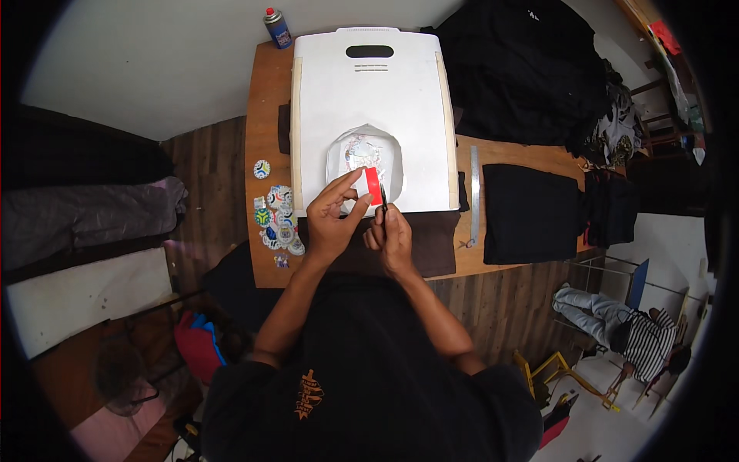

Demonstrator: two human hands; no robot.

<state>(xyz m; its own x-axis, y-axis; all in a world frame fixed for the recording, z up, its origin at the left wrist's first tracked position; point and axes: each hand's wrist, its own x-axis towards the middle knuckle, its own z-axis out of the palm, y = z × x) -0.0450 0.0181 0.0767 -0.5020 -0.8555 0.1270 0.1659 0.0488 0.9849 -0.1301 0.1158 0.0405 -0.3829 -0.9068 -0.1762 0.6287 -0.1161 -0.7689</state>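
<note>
My left hand (332,223) pinches a small red and white piece (372,186), flat like a sticker or film, between thumb and fingertips. Close beside it, my right hand (392,243) is closed round a slim dark-bladed tool (383,194); whether it is scissors or a knife cannot be made out. Its blade lies at the right edge of the red piece. Both hands are over the near end of a large white casing (369,100) with a dark oval slot. Just beyond my fingers, a white rounded container (396,158) holds shiny clear scraps.
On the wooden table (265,92), round colourful stickers (279,218) are heaped at left near a spray can (277,28). A steel ruler (475,185), small scissors (467,244) and folded black cloth (531,215) lie at right. Black garments (523,69) pile behind. Another person (623,331) is at far right.
</note>
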